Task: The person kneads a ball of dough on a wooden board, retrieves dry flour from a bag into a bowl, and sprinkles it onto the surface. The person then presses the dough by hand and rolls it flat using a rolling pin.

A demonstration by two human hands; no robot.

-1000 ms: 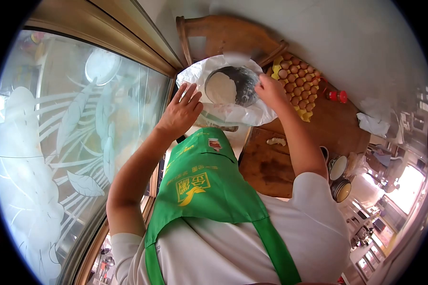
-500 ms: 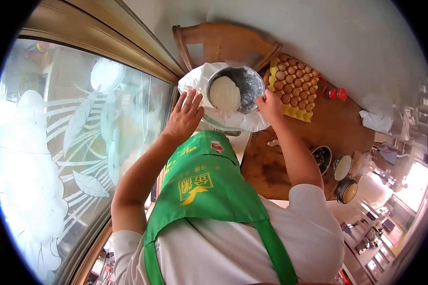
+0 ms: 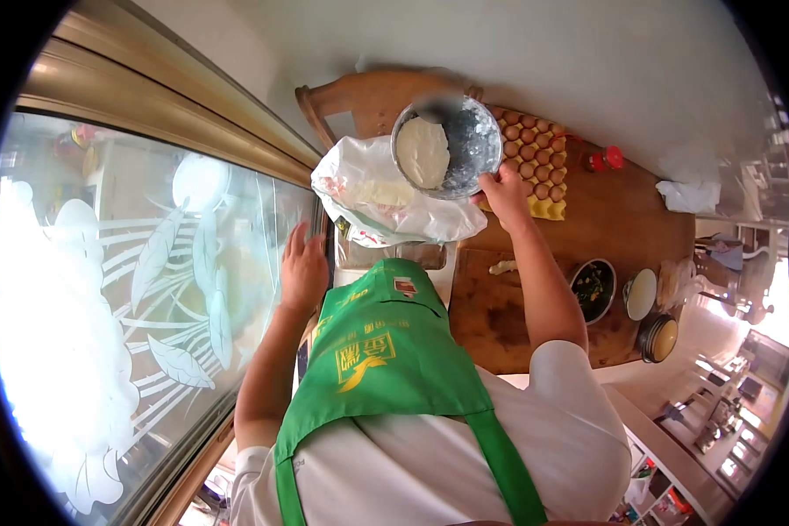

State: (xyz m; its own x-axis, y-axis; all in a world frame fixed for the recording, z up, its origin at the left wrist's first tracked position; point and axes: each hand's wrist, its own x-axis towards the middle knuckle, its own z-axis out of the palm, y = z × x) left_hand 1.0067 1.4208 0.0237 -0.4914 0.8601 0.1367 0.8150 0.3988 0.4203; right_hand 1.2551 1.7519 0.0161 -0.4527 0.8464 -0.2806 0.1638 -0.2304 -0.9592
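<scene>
My right hand [image 3: 505, 195] grips the rim of a metal bowl [image 3: 478, 145], thumb inside the wall. White flour [image 3: 423, 152] lies heaped along the bowl's left side, and flour dust coats the rest of its inside. Below and left of the bowl is a white plastic bag [image 3: 394, 206], its mouth spread wide with pale powder showing within. My left hand [image 3: 304, 267] is held off by the glass door, fingers stretched out, with nothing in it.
A yellow tray of eggs [image 3: 548, 210] sits right of the bowl on the wooden table [image 3: 622, 228], near a red-lidded jar [image 3: 607, 159]. Closer in are a bowl of chopped greens [image 3: 593, 291], a white bowl [image 3: 642, 294] and a cutting board [image 3: 491, 311]. An etched glass door [image 3: 175, 289] stands at left.
The bowl has risen clear of the bag and shifted right, partly covering the egg tray. My left hand has drawn back from the bag, down and left towards the glass.
</scene>
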